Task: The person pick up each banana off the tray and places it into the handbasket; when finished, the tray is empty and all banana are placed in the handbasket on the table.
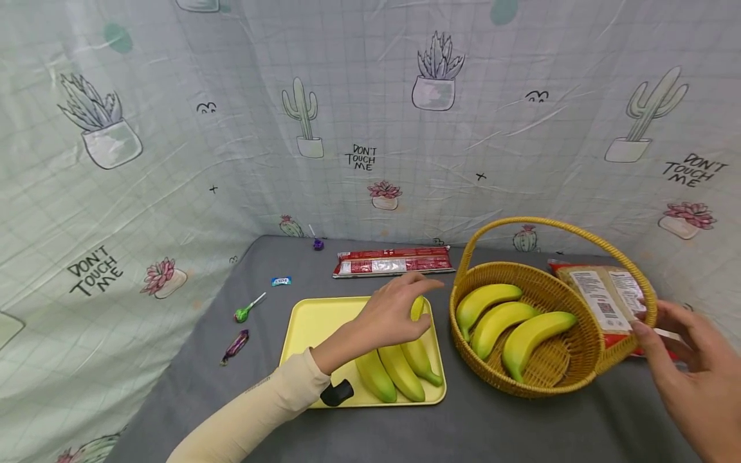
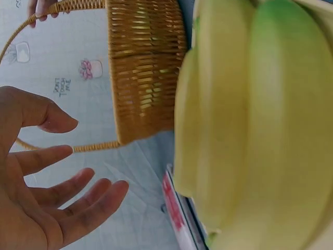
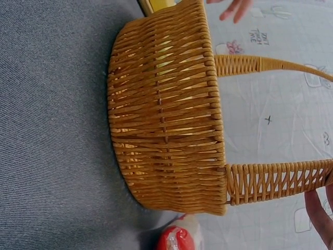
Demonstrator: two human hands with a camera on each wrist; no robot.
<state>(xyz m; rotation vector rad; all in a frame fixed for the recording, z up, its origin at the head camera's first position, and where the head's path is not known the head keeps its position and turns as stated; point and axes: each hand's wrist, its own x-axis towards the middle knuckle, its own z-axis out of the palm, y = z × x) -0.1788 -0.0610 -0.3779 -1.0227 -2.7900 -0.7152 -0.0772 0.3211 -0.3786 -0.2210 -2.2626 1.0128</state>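
Observation:
A yellow tray (image 1: pixel 312 321) on the grey table carries three green-tipped bananas (image 1: pixel 399 373), which fill the right of the left wrist view (image 2: pixel 250 130). My left hand (image 1: pixel 417 302) hovers just above their far ends with fingers spread and relaxed (image 2: pixel 52 182), holding nothing. To the right stands a wicker basket (image 1: pixel 521 386) with a tall handle and three more bananas (image 1: pixel 503 321) inside. My right hand (image 1: pixel 666 334) is at the right base of the handle with fingers straight. Its fingertips (image 3: pixel 320 211) lie right by the handle (image 3: pixel 276 179); I cannot tell if they touch it.
A red packet (image 1: pixel 393 262) lies behind the tray and a snack bag (image 1: pixel 608 296) behind the basket. A green lollipop (image 1: pixel 246 312), a purple sweet (image 1: pixel 235 346), a blue sweet (image 1: pixel 281 281) and a purple lollipop (image 1: pixel 317 243) are scattered on the left. Cactus-print cloth walls the table in.

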